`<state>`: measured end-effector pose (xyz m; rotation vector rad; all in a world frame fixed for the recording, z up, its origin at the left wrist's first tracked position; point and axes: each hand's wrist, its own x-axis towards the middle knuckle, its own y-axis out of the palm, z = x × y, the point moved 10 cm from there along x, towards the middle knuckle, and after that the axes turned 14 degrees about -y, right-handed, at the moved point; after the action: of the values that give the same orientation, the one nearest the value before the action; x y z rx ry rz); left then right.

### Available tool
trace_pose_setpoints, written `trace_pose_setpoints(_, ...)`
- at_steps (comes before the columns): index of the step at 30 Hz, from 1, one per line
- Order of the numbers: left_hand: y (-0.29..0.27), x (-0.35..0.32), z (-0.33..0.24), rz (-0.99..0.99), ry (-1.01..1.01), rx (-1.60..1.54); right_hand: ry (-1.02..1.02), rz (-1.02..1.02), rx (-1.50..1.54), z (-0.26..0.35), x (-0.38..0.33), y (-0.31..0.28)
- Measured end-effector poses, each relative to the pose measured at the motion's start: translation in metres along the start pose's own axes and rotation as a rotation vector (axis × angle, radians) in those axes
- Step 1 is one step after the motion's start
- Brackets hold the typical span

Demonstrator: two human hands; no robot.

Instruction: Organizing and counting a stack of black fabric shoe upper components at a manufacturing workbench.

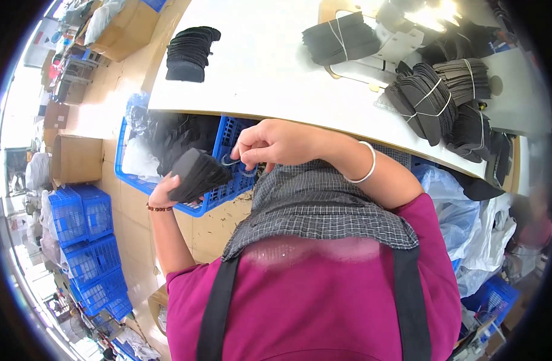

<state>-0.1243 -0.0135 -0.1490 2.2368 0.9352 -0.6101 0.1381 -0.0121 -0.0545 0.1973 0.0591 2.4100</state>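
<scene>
My left hand [165,191], with a beaded bracelet at the wrist, grips a stack of black fabric pieces [194,175]. It holds the stack over the blue crate [199,210] below the table edge. Just right of the stack, my right hand [270,144] is closed with its fingers curled. A thin pale band [229,161] shows at its fingertips, partly hidden by them. Dark cloth pieces [182,135] and clear plastic [140,159] lie inside the crate.
On the white table [246,78] stand a loose dark stack [190,54], a tied bundle [341,40] and more tied bundles [429,99] by a sewing machine [399,42]. Blue crates [89,240] and cardboard boxes [77,159] stand at left. Plastic bags [468,216] hang at right.
</scene>
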Motion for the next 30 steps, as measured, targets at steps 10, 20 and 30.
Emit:
trace_pose_setpoints(10,0.036,0.013,-0.024,0.165,0.429,-0.425,-0.147,-0.577,-1.141,0.074,-0.054,-0.073)
trace_pose_setpoints(20,0.146,0.079,-0.08,0.52,0.396,-0.476,0.342,-0.963,-1.926,0.114,-0.15,-0.122)
trace_pose_setpoints(30,0.145,0.094,-0.054,0.262,0.377,-0.479,-0.768,-0.685,-1.375,0.1,-0.034,-0.012)
